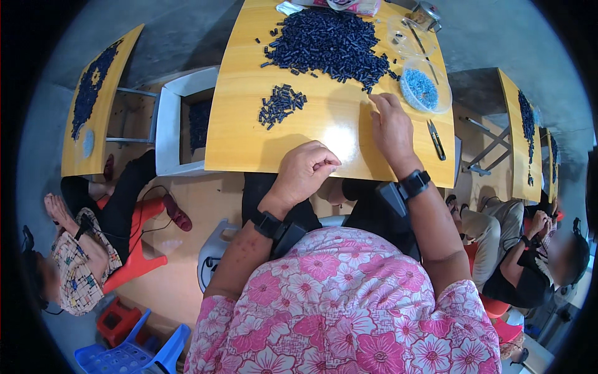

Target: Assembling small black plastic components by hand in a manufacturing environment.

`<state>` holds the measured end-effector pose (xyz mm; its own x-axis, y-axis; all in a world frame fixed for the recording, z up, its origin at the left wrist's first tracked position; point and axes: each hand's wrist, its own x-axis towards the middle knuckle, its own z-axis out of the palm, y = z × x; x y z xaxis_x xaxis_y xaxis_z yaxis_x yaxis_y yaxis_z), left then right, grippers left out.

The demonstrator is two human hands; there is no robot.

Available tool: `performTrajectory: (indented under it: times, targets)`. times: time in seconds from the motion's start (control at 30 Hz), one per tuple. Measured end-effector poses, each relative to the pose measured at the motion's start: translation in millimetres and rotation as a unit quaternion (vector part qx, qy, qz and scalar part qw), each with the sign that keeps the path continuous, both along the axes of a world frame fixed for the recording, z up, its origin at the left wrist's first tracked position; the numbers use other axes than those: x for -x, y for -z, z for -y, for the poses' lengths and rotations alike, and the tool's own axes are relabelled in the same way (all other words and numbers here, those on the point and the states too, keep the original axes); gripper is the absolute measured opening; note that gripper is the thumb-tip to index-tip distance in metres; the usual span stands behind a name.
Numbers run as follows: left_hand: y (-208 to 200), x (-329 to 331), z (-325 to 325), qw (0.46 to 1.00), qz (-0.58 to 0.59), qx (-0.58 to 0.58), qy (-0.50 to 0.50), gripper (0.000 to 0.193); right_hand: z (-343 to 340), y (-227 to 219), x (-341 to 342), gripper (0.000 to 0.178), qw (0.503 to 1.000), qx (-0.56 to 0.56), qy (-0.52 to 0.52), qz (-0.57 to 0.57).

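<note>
My left hand (303, 171) rests at the near edge of the yellow table (243, 134), fingers curled in with the tips pinched together; whether a small piece is in them I cannot tell. My right hand (390, 126) lies flat on the table, fingers reaching toward the edge of a big heap of small dark blue cylinders (327, 45). A smaller pile of the same dark pieces (281, 104) lies to the left of both hands. A clear round tub of light blue bits (423, 87) stands just right of my right hand.
Small scissors (435, 138) lie at the table's right edge. A second clear tub (406, 34) and a jar (426, 14) stand at the far right corner. A white bin (180, 121) sits left of the table. Other people sit at neighbouring tables left (93, 93) and right (523, 131).
</note>
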<state>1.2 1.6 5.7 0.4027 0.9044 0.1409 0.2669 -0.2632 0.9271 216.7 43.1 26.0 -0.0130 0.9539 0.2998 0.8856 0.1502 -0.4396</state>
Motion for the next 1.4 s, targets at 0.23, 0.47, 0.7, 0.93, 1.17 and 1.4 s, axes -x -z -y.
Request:
performTrajectory:
  times: [0.23,0.47,0.7,0.93,1.17,1.4]
  targets:
    - [-1,2,-2,0.999,-0.022,0.042,0.023,0.006,-38,12,-16,0.024,0.997,0.022,0.024,0.075]
    - [1,3,-1,0.999,-0.028,0.029,0.024,0.005,-41,16,-11,0.012,0.998,-0.001,0.013,0.067]
    - [3,0,-1,1.000,0.004,0.014,0.006,0.005,-20,14,4,0.012,0.996,0.049,-0.031,0.061]
    - [4,-1,0,0.999,0.008,0.032,-0.013,0.010,16,11,24,0.021,0.995,-0.012,-0.100,-0.018]
    - [18,-2,-2,0.994,0.081,0.047,-0.048,0.017,45,23,31,0.019,0.837,0.167,-0.091,-0.513]
    - [22,-3,-4,0.989,0.113,0.081,-0.042,0.015,61,26,42,0.019,0.775,0.208,-0.116,-0.586]
